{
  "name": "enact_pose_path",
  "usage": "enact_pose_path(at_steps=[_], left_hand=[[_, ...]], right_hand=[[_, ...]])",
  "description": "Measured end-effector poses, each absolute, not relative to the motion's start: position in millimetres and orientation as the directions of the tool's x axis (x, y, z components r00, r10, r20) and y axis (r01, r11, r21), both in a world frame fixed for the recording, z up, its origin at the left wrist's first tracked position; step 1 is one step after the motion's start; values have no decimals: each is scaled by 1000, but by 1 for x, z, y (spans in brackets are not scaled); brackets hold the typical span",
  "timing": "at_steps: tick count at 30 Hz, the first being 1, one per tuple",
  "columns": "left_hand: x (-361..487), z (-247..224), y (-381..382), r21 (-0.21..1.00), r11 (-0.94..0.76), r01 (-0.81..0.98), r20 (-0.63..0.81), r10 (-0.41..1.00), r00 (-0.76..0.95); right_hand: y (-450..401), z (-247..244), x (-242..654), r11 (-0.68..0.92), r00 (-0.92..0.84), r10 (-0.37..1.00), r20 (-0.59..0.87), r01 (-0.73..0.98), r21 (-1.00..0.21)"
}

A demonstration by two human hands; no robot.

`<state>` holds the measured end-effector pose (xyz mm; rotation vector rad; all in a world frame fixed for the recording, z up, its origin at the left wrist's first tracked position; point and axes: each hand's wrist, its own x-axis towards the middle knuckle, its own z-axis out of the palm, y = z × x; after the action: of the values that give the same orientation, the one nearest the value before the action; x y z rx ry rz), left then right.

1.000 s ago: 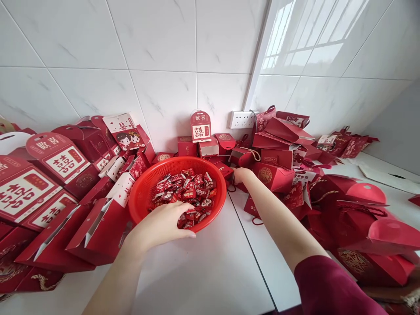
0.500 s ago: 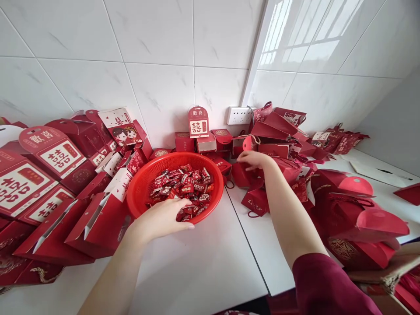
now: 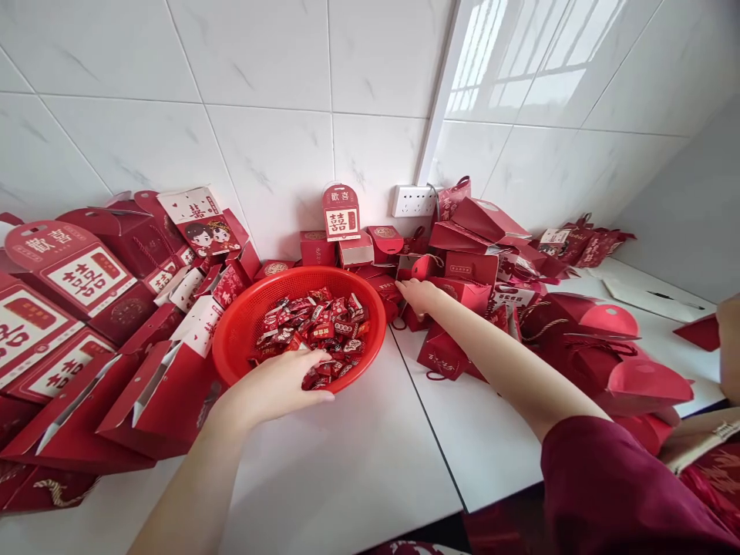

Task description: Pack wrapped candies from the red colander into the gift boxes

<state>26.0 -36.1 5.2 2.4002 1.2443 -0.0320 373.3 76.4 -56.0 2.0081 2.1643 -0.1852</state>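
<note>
A round red plastic basket (image 3: 231, 324) holds many small wrapped candies (image 3: 324, 331). My left hand (image 3: 283, 385) grips the basket's front rim, fingers inside over the candies and thumb along the outside. Its fingertips are partly hidden. Just right of the basket, my right hand (image 3: 417, 296) reaches over small red gift boxes, its visible fingers stretched toward the left. Its other fingers are hidden, and nothing shows in its grasp. Below that hand lies a red box with a cord loop (image 3: 442, 351).
Red gift boxes (image 3: 86, 270) stand crowded on the left. Others lean by the wall near a socket strip (image 3: 415, 201), and more red boxes (image 3: 613, 347) are piled at right. Another person's arm (image 3: 729, 347) shows at the right edge. A pen (image 3: 674, 297) lies on paper.
My right hand has moved left toward the basket, over the small boxes. My left hand stays at the basket rim. The view has shifted slightly, and another person's arm has appeared at right.
</note>
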Motion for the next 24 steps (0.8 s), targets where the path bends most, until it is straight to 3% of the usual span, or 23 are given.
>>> enact_pose_path(at_steps=[6,11,17,24], left_hand=[[29,12,-36,370,-451,812,-292,773,563],[26,6,-32,388,-440,810,-278,782,558],[29,8,-32,379,-443,812,-294,775,559],[27,9,-32,399,-437,806,-289,774,563]], right_hand=[[108,-63,376,56,4,939,-344,985,166],[121,-60,383,60,22,907,-421,982,181],[113,-35,405,155,-132,887,-443,988,16],[104,5,430,283,-326,912,-248,940,-192]])
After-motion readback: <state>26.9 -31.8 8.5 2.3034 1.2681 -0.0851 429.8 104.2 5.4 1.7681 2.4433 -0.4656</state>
